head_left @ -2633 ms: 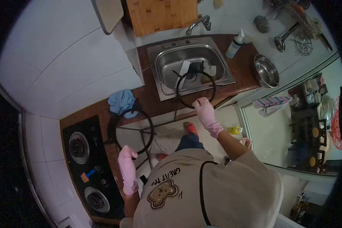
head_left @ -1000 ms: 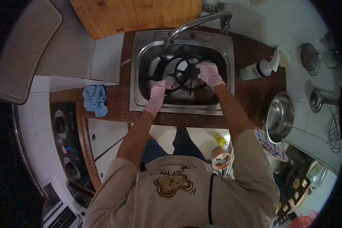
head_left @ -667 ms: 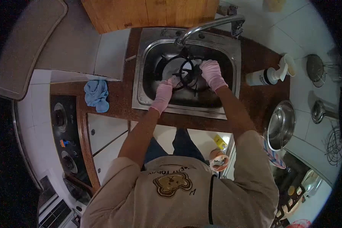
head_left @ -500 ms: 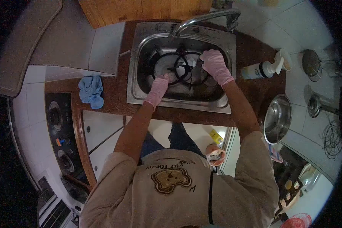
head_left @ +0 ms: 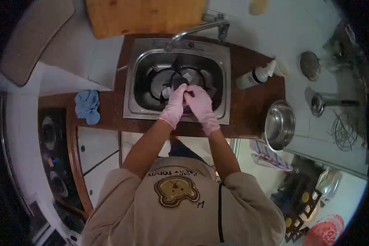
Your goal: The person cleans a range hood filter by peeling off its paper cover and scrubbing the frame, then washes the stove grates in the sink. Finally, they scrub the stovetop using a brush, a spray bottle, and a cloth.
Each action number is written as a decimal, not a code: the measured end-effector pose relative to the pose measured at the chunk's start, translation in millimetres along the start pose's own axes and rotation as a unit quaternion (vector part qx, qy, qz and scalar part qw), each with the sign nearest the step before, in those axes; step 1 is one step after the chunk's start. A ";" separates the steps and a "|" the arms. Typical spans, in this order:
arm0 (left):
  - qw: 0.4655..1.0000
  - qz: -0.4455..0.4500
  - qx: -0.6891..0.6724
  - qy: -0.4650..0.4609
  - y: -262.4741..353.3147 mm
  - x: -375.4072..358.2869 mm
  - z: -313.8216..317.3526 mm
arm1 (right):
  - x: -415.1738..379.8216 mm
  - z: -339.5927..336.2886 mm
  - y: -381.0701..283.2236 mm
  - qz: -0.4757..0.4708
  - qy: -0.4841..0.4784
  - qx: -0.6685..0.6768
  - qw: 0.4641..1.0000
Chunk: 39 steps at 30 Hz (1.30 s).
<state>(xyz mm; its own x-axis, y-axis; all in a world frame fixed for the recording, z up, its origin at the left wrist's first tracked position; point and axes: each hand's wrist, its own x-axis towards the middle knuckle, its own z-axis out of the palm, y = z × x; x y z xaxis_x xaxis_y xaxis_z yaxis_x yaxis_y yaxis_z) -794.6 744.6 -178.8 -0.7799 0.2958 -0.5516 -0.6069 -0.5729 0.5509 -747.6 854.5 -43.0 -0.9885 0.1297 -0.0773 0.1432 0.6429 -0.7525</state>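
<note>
Here are the two black rings, the left one (head_left: pixel 151 85) and the right one (head_left: pixel 203 78), lying in the sink (head_left: pixel 129 98), overlapping or nearly so in the middle; my gloves hide their near edges. And my hands have just come off the sides of the rings and met in front! That leaves the rings resting in the basin, the work now between my fingers.

Dark, thin and round, those rings, with short prongs; too dim to call them dirty or clean. White pieces show among them, and a dark lump (head_left: pixel 178 81) sits just beyond my fingertips, hard to name.

My left hand (head_left: pixel 174 107) points in, fingers drawn together; my right hand (head_left: pixel 199 103) curls in against it. Gripping something? I can't tell, the gloves cover it.

Further out, the faucet (head_left: pixel 201 28) arches over the back rim, the spray bottle (head_left: pixel 250 79) and metal bowl (head_left: pixel 279 125) are to the right, and the crumpled blue cloth (head_left: pixel 87 104) lies left, towards the stove (head_left: pixel 53 143).
</note>
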 end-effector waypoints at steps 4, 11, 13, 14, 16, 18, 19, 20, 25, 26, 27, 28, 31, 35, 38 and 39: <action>0.997 0.002 0.047 0.057 66.1 -88.3 34.3 | -16.2 -102.7 -36.5 0.003 0.228 -0.029 0.973; 0.986 0.024 -0.168 0.002 92.6 -90.5 0.4 | 142.0 -236.4 228.4 -0.143 0.287 -0.153 0.935; 0.959 0.086 -0.250 -0.101 82.9 -74.8 -22.9 | 125.2 -228.4 167.2 -0.014 0.255 -0.082 0.963; 0.970 0.076 -0.222 -0.065 94.4 -81.6 -27.8 | 109.8 -219.2 112.9 0.087 0.246 -0.077 0.962; 0.979 0.082 -0.182 0.039 142.2 -158.3 -20.3 | 118.6 -207.3 98.2 0.052 0.235 -0.073 0.968; 0.957 0.189 -0.219 -0.028 150.2 -158.0 -63.0 | 124.3 -209.3 100.7 0.007 0.228 -0.069 0.971; 0.963 0.142 -0.222 0.062 176.7 -196.5 -67.8 | 100.3 -201.5 83.7 -0.015 0.226 -0.068 0.972; 0.930 0.258 -0.260 -0.028 182.8 -201.0 -90.4 | 84.3 -194.8 64.5 -0.038 0.225 -0.068 0.971; 0.876 0.406 -0.217 0.143 232.8 -331.3 -210.5 | 41.8 -149.2 22.9 -0.140 0.194 -0.056 0.969; 0.839 0.449 -0.236 0.198 233.4 -346.8 -253.1 | 44.1 -138.1 14.4 -0.160 0.188 -0.053 0.968; 0.792 0.524 -0.200 0.240 236.8 -370.5 -287.5 | 27.1 -120.7 -5.0 -0.179 0.183 -0.052 0.965; 0.765 0.516 -0.180 0.342 233.7 -397.2 -331.1 | 9.2 -100.2 -29.2 -0.198 0.179 -0.051 0.962; 0.570 0.578 -0.030 0.584 234.1 -493.8 -383.8 | -30.9 -26.3 -134.2 -0.192 0.185 -0.220 0.938; 0.293 0.242 0.214 0.900 232.7 -582.2 -446.5 | -61.5 134.1 -220.6 -0.391 0.014 0.175 0.904; 0.302 0.145 0.300 0.893 229.1 -616.4 -481.7 | -138.5 230.3 -340.1 -0.276 -0.193 0.188 0.922; 0.328 0.104 0.359 0.868 218.5 -613.8 -510.1 | -172.7 256.7 -387.1 -0.206 -0.268 0.179 0.924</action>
<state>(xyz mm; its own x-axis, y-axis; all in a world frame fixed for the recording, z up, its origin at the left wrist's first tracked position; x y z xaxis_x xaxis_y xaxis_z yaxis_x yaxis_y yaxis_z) -370.5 47.9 -39.3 0.0680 -0.9301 0.3609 -0.9336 0.0682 0.3517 -644.7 389.4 93.7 -0.8511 -0.5245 0.0222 -0.1801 0.2519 -0.9509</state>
